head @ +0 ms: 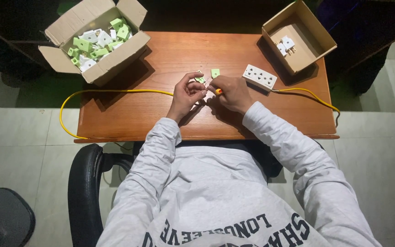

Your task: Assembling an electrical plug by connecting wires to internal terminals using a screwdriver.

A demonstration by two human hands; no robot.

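Soft grey sweatshirt [216, 183], hands [209, 93], glossy wooden table [170, 55]

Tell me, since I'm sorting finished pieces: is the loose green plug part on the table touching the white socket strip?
Apart. The head view shows bare wood between the green plug part and the white socket strip.

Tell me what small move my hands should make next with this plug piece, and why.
Probably seat the tool tip into the green plug piece: the left hand pinches it, the right hand grips an orange-handled tool beside it, and a green cover lies loose on the table.
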